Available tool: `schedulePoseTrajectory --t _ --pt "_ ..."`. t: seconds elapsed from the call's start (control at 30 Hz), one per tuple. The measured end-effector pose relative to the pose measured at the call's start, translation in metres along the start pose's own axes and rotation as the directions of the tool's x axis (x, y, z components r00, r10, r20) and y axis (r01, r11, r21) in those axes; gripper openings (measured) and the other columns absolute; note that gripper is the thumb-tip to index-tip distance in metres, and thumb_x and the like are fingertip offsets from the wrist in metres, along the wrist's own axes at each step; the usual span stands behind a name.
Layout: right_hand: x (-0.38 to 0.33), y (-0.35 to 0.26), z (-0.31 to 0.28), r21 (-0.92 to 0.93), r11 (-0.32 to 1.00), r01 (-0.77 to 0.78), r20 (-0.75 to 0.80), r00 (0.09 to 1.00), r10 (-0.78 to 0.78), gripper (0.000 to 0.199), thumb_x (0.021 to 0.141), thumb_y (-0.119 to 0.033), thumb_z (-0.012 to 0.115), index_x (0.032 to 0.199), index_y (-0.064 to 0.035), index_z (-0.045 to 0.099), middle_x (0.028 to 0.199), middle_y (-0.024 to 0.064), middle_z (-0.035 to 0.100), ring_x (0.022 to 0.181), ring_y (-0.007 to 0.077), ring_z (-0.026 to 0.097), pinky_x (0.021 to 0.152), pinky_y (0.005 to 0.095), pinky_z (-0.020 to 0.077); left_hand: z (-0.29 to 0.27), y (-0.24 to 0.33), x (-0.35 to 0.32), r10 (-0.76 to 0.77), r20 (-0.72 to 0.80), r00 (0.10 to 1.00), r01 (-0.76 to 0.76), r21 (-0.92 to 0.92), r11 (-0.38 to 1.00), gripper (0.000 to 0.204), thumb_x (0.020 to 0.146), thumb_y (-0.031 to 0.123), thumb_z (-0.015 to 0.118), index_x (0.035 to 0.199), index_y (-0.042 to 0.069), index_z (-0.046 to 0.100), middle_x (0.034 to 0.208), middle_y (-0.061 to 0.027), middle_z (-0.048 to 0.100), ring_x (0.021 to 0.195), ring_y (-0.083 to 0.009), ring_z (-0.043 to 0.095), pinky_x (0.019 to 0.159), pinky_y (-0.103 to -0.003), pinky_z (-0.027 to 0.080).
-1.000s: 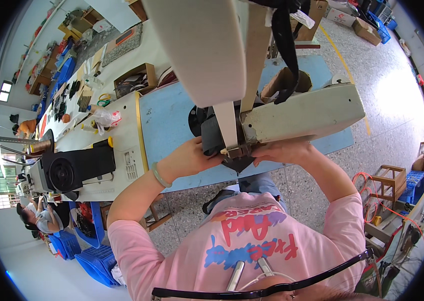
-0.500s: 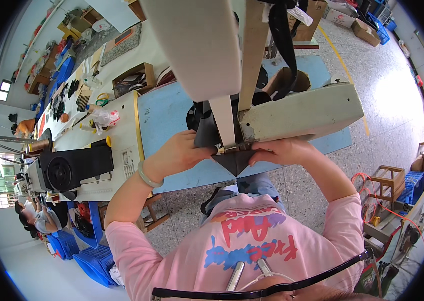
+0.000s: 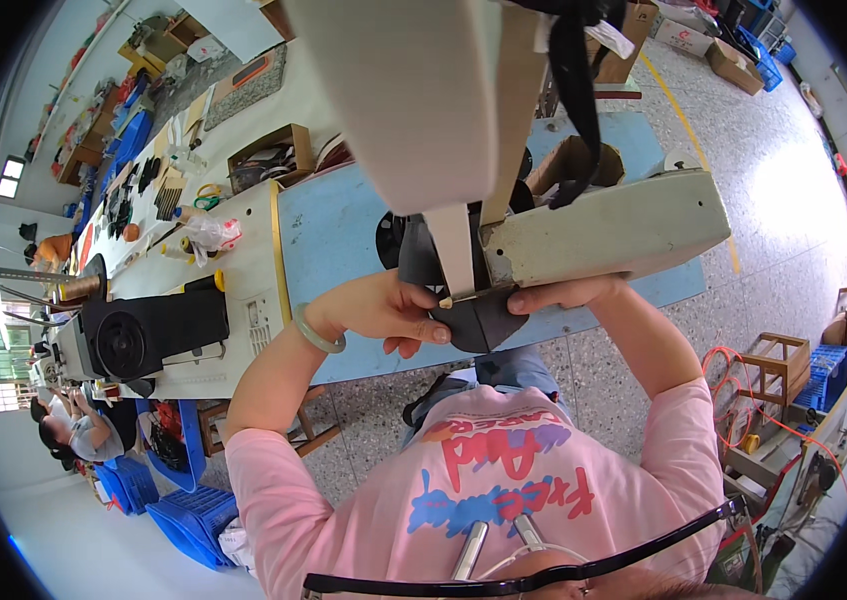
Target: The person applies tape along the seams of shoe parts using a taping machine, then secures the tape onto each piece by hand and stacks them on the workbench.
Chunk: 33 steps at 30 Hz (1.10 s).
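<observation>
Workshop floor of speckled grey stone lies below, with a pale blue table [image 3: 343,240] running across it. Nearest the camera, the left hand [image 3: 383,310] and right hand [image 3: 558,295] both pinch a dark piece of material [image 3: 473,320], which hangs between them under the off-white sewing machine [image 3: 603,235]. Left fingers curl closed over its left edge; right fingertips press its upper right edge against the machine's underside. A pale green bangle [image 3: 315,330] circles the left wrist. Farther left sits a black motor box [image 3: 148,330], and beyond it a cluttered white bench [image 3: 243,230].
</observation>
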State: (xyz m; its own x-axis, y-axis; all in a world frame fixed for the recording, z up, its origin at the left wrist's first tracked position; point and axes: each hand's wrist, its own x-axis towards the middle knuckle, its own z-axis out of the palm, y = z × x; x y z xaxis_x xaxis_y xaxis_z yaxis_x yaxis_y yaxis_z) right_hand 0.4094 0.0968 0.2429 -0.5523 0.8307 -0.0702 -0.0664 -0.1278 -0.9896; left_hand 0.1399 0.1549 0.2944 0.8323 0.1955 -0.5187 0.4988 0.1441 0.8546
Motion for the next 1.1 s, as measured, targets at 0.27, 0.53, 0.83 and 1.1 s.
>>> schedulePoseTrajectory --t 0.27,0.53,0.83,1.1 --pt "-0.002 0.031 -0.006 0.019 0.997 0.07 -0.185 0.981 -0.065 0.05 0.075 -0.017 0.075 0.119 -0.0059 0.055 0.112 0.0085 0.06 0.101 0.0199 0.057 0.084 0.0322 0.0475 -0.007 -0.027 0.008 0.174 0.041 0.984 -0.163 -0.187 0.969 0.015 0.084 0.013 0.066 0.088 -0.001 0.064 0.059 -0.0035 0.059 0.045 -0.0079 0.056 0.039 -0.02 0.042" --pt "0.004 0.044 -0.009 0.348 0.933 0.091 -0.237 0.971 -0.006 0.045 0.078 -0.021 0.07 0.118 -0.0065 0.056 0.112 0.0092 0.06 0.101 0.0209 0.058 0.084 0.0335 0.048 -0.004 -0.044 0.014 0.238 -0.086 0.967 -0.25 -0.47 0.847 0.019 0.079 0.006 0.069 0.096 -0.001 0.063 0.06 -0.0021 0.057 0.044 -0.008 0.052 0.038 -0.019 0.037" --pt "0.008 0.056 -0.013 0.596 0.797 0.099 -0.211 0.977 0.037 0.041 0.081 -0.026 0.065 0.116 -0.0071 0.056 0.111 0.0099 0.061 0.1 0.022 0.059 0.083 0.035 0.0485 -0.009 -0.039 0.014 0.25 -0.057 0.967 -0.246 -0.485 0.839 0.029 0.076 -0.001 0.069 0.104 0.0 0.062 0.065 -0.0028 0.059 0.045 -0.0079 0.051 0.039 -0.02 0.038" --pt "0.011 0.065 -0.016 0.746 0.653 0.129 -0.203 0.978 0.038 0.038 0.084 -0.031 0.061 0.115 -0.0077 0.057 0.111 0.0106 0.061 0.1 0.023 0.059 0.083 0.0363 0.049 -0.01 -0.046 0.015 0.246 -0.118 0.962 -0.271 -0.515 0.813 0.025 0.075 0.008 0.072 0.098 -0.001 0.064 0.065 -0.0025 0.059 0.043 -0.0075 0.047 0.038 -0.02 0.034"
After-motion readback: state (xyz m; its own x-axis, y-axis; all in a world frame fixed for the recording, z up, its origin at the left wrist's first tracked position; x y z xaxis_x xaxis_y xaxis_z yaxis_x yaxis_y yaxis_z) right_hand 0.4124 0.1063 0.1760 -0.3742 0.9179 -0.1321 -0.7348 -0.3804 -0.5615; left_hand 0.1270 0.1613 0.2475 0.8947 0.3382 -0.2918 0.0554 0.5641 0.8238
